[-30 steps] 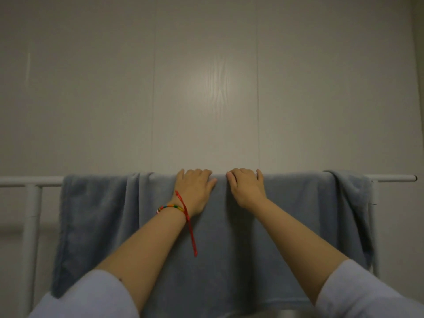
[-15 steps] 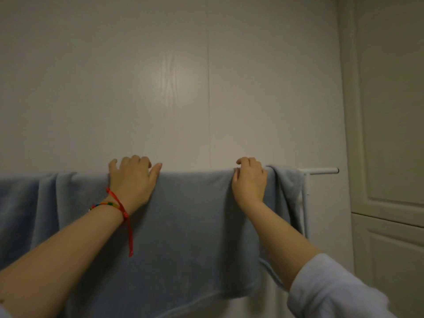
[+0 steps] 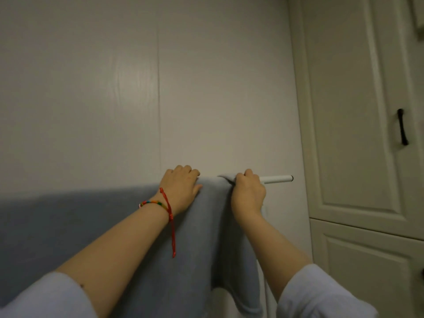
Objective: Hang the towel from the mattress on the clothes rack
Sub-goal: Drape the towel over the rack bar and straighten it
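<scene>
While the towel (image 3: 114,237) hangs draped over the rack (image 3: 277,179), both hands rest on its top fold. Left hand (image 3: 181,191) lies flat on the cloth, fingers (image 3: 183,169) together and curled over the top edge, thumb out to the right. A red cord and beaded bracelet (image 3: 158,204) circle that wrist. Right hand (image 3: 249,196) is closed, fingers pinching a bunched fold at the towel's right edge, just beside the bare white rail end. Towel hides the rest of the rail. Behind stands a pale panelled wall (image 3: 137,88); to the right, a cream cabinet (image 3: 355,134) with a dark handle (image 3: 402,127), well apart from the rack.
</scene>
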